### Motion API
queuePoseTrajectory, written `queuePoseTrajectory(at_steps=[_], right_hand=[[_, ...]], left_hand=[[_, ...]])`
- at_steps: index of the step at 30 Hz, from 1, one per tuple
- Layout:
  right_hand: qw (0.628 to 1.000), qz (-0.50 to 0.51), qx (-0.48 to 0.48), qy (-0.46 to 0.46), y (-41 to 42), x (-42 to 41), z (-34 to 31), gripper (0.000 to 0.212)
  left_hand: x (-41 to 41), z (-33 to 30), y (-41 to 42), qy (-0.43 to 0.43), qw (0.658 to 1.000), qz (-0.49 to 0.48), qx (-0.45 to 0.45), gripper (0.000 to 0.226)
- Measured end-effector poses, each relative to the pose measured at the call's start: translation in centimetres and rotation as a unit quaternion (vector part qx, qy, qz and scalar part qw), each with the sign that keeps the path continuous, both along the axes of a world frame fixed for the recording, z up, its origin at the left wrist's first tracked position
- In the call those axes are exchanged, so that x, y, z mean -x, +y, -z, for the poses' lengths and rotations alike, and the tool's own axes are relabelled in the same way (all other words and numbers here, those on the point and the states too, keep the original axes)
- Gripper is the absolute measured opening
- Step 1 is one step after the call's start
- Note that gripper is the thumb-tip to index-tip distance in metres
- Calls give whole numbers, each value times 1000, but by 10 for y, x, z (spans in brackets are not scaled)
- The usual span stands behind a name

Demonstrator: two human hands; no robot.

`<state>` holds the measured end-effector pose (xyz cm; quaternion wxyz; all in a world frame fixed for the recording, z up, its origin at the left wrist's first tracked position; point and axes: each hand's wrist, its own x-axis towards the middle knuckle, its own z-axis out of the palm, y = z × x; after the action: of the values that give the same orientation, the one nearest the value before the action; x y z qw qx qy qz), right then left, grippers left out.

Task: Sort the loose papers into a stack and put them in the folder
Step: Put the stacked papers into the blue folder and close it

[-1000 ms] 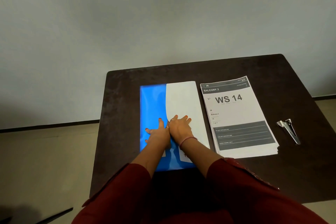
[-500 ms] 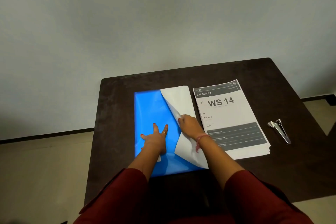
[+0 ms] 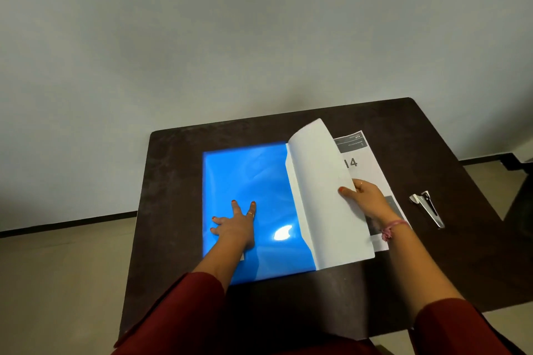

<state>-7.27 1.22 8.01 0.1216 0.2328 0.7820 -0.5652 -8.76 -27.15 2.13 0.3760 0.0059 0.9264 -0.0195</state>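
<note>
My left hand (image 3: 235,225) lies flat on the blue folder (image 3: 259,181), fingers spread and straight, palm pressing down near the folder's left edge. My forearm runs back toward me at a slant into a dark red sleeve (image 3: 184,311). The folder rests open on the dark table (image 3: 173,181), its blue inside face up and glossy with a bright glare spot.

To the right, the folder's white cover (image 3: 320,196) stands lifted and curled over. My right hand (image 3: 364,199) pinches its outer edge, thumb on the near side and fingers behind it, wrist bent with a pink thread band. Under the raised cover, the stack of printed papers (image 3: 363,164) lies flat on the table just beside the folder. Farther right a metal clip (image 3: 428,207) sits apart.
</note>
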Motion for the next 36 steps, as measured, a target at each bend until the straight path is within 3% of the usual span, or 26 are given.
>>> queuePoseTrajectory(at_steps=[7, 13, 17, 21, 26, 30, 36], right_hand=[[986, 4, -155, -61, 35, -8, 47, 34], [972, -28, -219, -79, 36, -5, 57, 31], [968, -46, -229, -90, 37, -5, 57, 28], [959, -74, -254, -100, 38, -5, 54, 25], [927, -67, -360, -79, 56, -5, 46, 62], [953, 13, -293, -73, 84, -2, 48, 85], [968, 36, -236, -82, 105, 7, 49, 81]], left_hand=[[-6, -3, 11, 15, 999, -35, -14, 89], [-14, -10, 50, 56, 992, -85, -73, 80], [-25, -11, 98, 109, 977, -2, -181, 68], [-32, -7, 143, 60, 973, 20, -221, 70], [-33, 5, 156, 23, 983, -15, -184, 76], [-32, 9, 161, 27, 987, -22, -160, 77], [-30, 11, 166, 46, 986, -35, -154, 78]])
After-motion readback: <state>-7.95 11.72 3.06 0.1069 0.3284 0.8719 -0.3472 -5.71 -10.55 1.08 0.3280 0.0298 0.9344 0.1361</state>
